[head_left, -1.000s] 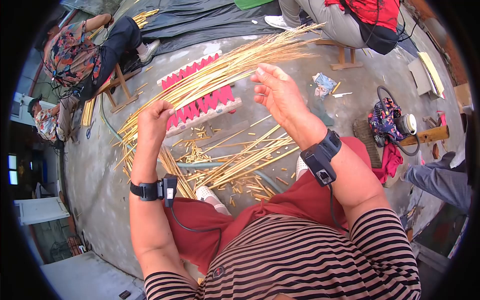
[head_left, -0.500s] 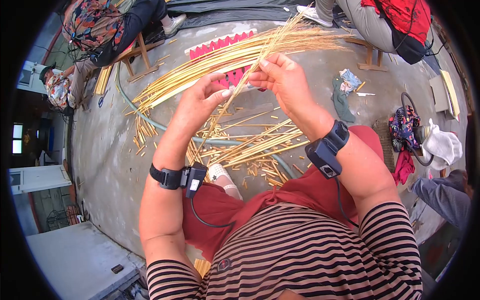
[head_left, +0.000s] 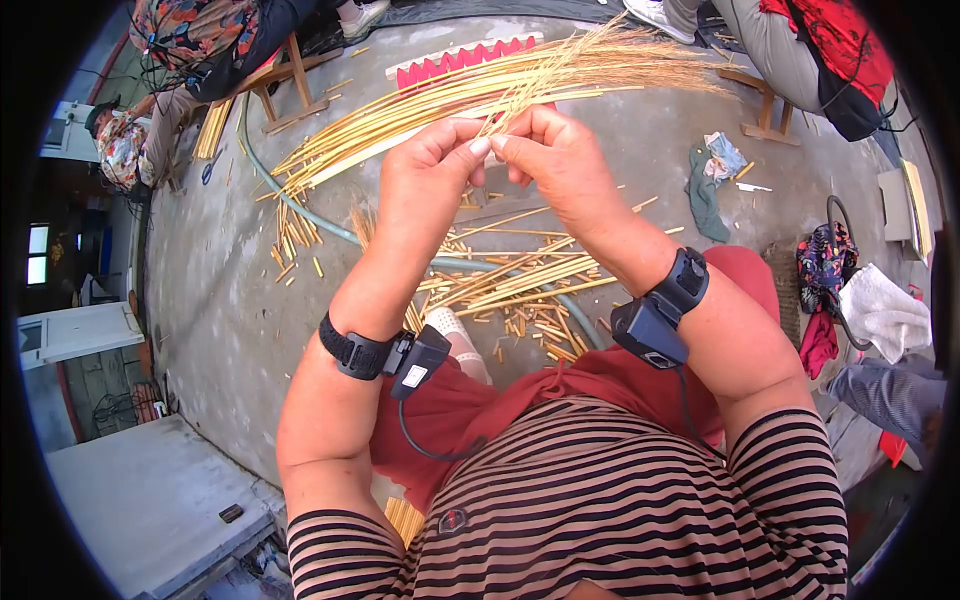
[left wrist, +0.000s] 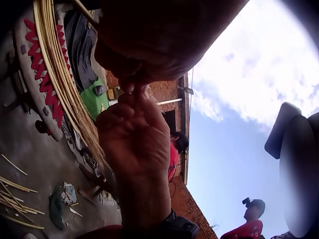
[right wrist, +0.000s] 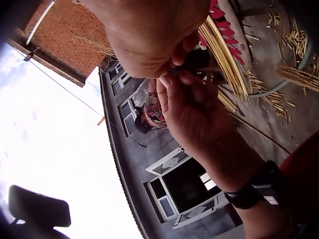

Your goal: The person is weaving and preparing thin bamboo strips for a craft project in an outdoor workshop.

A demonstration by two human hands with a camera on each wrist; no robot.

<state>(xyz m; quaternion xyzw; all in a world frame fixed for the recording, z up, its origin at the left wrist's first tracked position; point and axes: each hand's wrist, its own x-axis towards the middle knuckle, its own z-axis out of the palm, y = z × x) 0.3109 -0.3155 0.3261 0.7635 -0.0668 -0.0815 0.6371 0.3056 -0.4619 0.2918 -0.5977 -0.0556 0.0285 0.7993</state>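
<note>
Thumb tips nearly touching, my left hand and right hand pinch a few thin straw-coloured stalks. Their feathery tops slant up and to the right; the lower part is hidden by the hands. Beyond the hands, a large bundle of long yellow stalks lies across a rack with red zigzag strips. In the left wrist view the right hand meets the dark left hand at the fingertips. The right wrist view shows the left hand below the right.
Loose stalks and short cut pieces are scattered on the concrete near my feet, beside a grey-green hose. Other people sit on wooden stools. To the right are cloths, a white towel and a patterned bag.
The hands, apart over the large bundle before, have come together at the fingertips. A few stalks are now held above that bundle, and the head view has shifted.
</note>
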